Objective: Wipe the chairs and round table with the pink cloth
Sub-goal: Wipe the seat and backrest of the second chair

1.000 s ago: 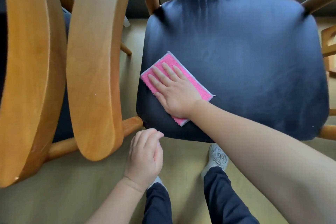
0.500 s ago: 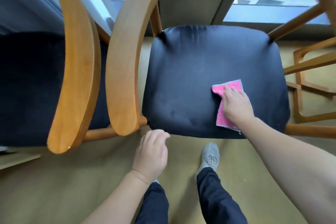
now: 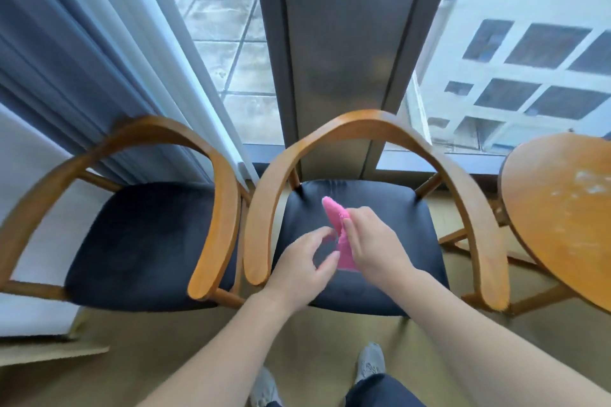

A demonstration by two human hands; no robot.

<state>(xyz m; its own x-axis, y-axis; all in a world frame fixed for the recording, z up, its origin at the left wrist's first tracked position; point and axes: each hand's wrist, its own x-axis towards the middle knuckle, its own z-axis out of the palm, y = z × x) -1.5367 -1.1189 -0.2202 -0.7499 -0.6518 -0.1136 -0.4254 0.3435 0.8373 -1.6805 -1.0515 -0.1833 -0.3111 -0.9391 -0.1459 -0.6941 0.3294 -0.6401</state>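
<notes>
Two wooden armchairs with black seats stand side by side before a window: the left chair (image 3: 142, 241) and the middle chair (image 3: 380, 208). A round wooden table (image 3: 562, 208) stands at the right, with pale smudges on its top. Over the middle chair's seat my right hand (image 3: 373, 241) is shut on the pink cloth (image 3: 337, 221), which is lifted off the seat and hangs folded and upright. My left hand (image 3: 304, 264) hovers just left of the cloth, fingers curled apart, its fingertips close to the cloth's lower edge.
Grey and white curtains (image 3: 82, 59) hang behind the left chair. A dark window post (image 3: 337, 43) rises behind the middle chair. Tan floor lies below, with my grey shoes (image 3: 370, 363) near the bottom edge. A white panel (image 3: 29, 225) stands at the far left.
My right hand has lifted the cloth off the seat and holds it upright. My left hand has risen from below the seat's edge up beside the cloth. The view has pulled back and up.
</notes>
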